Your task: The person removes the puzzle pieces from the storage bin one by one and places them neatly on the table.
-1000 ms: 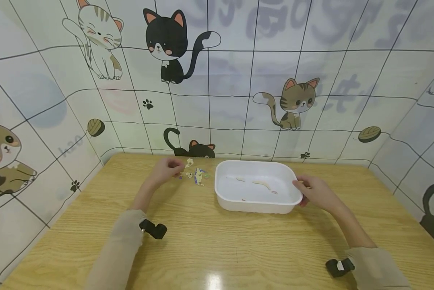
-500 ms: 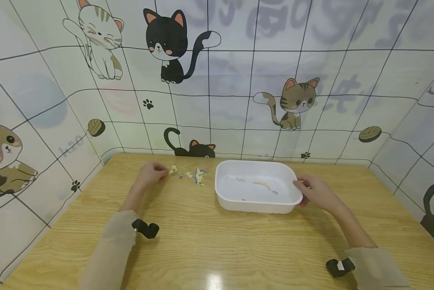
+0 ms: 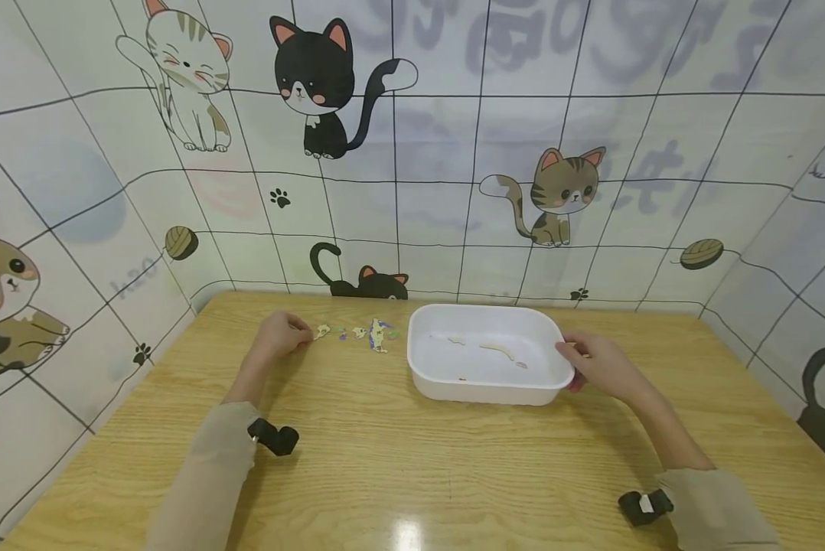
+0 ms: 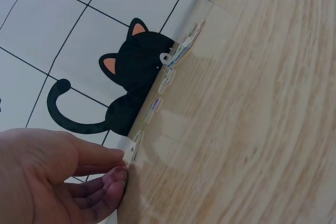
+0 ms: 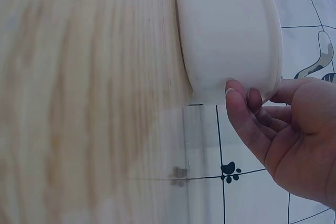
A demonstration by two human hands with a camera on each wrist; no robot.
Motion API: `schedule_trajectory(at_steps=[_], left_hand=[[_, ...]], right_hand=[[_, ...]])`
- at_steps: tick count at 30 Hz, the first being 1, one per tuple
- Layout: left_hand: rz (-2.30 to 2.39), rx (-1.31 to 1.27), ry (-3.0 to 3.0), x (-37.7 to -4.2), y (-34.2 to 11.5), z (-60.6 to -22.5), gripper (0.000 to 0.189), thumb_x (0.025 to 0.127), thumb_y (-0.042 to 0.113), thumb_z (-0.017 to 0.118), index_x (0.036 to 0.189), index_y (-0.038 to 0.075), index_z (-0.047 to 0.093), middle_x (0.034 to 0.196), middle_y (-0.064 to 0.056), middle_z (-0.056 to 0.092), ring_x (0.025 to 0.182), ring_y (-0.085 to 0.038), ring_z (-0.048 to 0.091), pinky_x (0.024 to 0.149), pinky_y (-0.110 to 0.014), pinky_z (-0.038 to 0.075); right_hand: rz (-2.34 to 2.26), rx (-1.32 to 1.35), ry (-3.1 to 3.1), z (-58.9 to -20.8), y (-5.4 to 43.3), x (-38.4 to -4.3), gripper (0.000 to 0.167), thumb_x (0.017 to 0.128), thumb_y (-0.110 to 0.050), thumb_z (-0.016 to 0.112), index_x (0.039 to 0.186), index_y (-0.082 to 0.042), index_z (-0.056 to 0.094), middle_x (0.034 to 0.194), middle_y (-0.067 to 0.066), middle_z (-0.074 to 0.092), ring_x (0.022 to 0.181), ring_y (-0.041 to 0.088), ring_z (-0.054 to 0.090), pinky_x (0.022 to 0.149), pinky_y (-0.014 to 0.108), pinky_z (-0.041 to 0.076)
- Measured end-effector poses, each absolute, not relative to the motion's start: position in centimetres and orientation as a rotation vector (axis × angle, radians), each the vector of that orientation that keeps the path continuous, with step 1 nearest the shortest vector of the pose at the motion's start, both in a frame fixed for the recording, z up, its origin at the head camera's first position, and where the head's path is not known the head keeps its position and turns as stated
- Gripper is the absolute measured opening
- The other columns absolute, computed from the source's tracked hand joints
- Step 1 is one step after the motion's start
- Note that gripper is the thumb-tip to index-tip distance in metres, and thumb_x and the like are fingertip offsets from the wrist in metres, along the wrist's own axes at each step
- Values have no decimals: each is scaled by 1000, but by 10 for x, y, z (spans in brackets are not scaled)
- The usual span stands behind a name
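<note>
In the head view my left hand (image 3: 282, 335) pinches the edge of a small cream flat cutout (image 3: 322, 331) at the far left of the table. Its thumb and fingertips meet at the cutout's near end in the left wrist view, where the cutout (image 4: 137, 146) lies nearly edge-on. To its right lie a tiny purple-and-green piece (image 3: 342, 334), a small cream cutout (image 3: 359, 333) and a larger cream-and-blue cutout (image 3: 377, 336). My right hand (image 3: 601, 366) grips the right end of a white plastic tray (image 3: 488, 392), thumb at the rim and fingers against the outside wall (image 5: 231, 40).
Inside the tray lie a long curved cream strip (image 3: 498, 351), a shorter strip (image 3: 457, 341) and a small pinkish piece (image 3: 520, 365). The wooden table (image 3: 412, 467) meets a wall covering (image 3: 440, 214) printed with cats just behind the tray.
My left hand has moved left and slightly nearer, and the cream cutout at its fingertips has come along, away from the other pieces. My right hand and the tray have stayed in place.
</note>
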State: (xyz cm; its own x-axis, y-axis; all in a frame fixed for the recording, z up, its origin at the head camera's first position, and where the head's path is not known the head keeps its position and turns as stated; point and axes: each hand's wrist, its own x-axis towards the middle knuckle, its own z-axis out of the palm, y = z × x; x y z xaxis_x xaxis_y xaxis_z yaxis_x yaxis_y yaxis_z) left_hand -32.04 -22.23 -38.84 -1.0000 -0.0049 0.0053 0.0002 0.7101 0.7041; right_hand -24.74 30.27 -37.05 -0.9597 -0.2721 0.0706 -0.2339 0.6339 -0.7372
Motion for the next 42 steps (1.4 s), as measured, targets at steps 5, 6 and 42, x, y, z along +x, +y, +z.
schedule_trajectory(at_steps=[5,6,42], left_hand=[[-1190,-13,-2893,-319,-223,-386,27,95,12,63,111,-8,68,82,-14,69,65,-13,57,60,-26,46],[-1198,-22,-2884,-319,-222,-385,28,96,13,62,112,-8,67,85,-15,70,66,-14,58,60,-26,46],[-1445,-670,-2660,-308,-79,-357,20,98,17,66,112,3,70,103,-8,71,95,-21,66,84,-36,54]], right_hand=[[-1241,-440,2798,-371,303,-249,39,108,-14,48,131,17,50,85,15,67,62,24,66,57,36,59],[-1242,-440,2796,-371,303,-249,39,108,-14,48,131,17,50,85,15,67,62,24,66,57,36,59],[-1250,-414,2784,-371,303,-248,42,108,-15,49,134,18,47,88,19,68,62,25,67,58,36,59]])
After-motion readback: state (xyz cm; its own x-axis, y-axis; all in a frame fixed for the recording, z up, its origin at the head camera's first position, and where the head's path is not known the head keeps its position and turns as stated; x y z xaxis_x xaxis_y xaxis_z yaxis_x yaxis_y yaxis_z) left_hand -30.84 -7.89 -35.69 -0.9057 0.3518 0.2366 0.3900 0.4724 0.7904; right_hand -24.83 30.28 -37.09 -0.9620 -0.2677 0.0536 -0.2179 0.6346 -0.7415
